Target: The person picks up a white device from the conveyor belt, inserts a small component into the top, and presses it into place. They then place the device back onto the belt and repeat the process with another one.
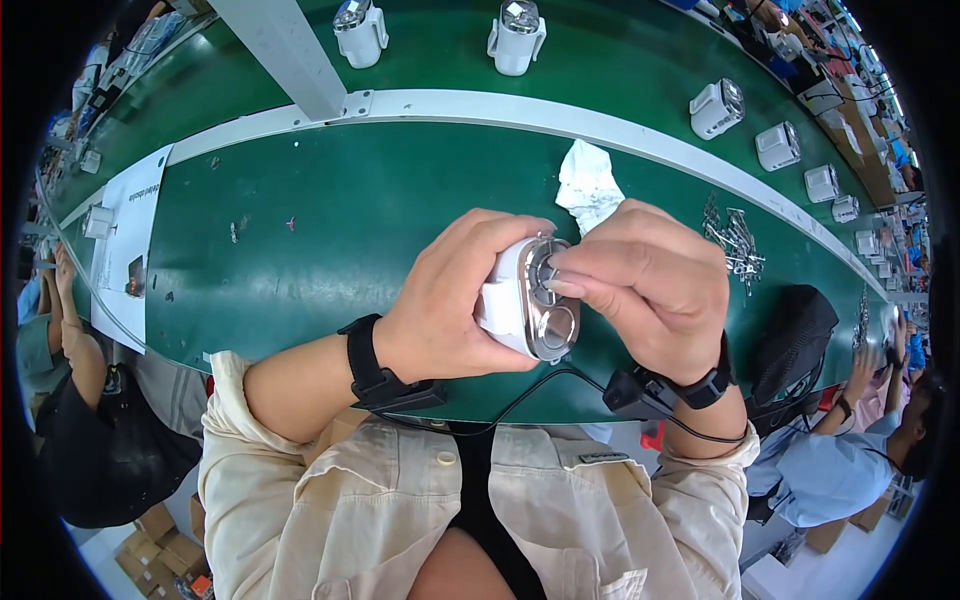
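My left hand (440,290) is wrapped round a white rounded device (506,300) with a shiny metallic end, held tilted over the green bench. Two round parts sit side by side in that shiny end. The thumb and fingers of my right hand (655,285) pinch together at the upper round part. Whatever is between those fingertips is too small or hidden to name. Just beyond my right hand lies a crumpled white cloth or tissue (588,185). A pile of small metal parts (735,240) rests to its right.
Similar white devices (516,40) stand along the green surface beyond a white rail (450,104). A black pouch (795,340) lies at the right, a white printed sheet (130,250) at the left. A black cable (530,390) runs between my wrist straps. Other people sit on both sides.
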The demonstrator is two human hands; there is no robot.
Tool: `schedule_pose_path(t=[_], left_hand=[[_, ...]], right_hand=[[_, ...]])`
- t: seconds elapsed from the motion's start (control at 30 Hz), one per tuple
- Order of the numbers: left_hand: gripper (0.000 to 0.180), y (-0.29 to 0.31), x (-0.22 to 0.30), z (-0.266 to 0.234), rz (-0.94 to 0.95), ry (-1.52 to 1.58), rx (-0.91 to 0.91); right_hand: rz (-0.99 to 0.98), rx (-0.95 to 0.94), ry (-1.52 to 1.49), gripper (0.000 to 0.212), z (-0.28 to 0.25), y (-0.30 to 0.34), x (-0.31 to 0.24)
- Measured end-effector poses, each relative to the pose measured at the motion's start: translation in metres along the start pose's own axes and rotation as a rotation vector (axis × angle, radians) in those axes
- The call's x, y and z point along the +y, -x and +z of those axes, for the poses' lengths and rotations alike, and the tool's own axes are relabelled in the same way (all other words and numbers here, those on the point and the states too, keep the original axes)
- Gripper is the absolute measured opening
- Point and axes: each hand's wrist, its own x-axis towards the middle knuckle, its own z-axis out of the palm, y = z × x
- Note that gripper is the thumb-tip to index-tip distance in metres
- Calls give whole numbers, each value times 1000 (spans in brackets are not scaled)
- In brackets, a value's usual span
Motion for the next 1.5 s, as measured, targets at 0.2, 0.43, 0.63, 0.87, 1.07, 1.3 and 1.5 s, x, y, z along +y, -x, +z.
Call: schedule_pose_path(t=[0.2,0.43,0.63,0.87,1.07,1.3,1.5], left_hand=[[79,-1,-1,0,14,51,-1],[79,-3,-4,-3,0,133,-29],[80,-1,-4,-4,-31,169,-69],[82,1,-7,0,2,134,-95],[82,-4,-11,2,2,113,-183],[87,2,-16,-5,-151,257,-157],[89,2,-11,-2,-104,185,-150]], right_hand=[[-152,94,141,17,9,6,4],[491,173,-719,29,23,12,9],[535,106,-866,35,23,13,7],[623,-20,-893,39,11,12,6],[638,-154,-798,47,4,6,16],[643,27,-1076,48,27,10,7],[595,67,-1033,47,34,18,10]])
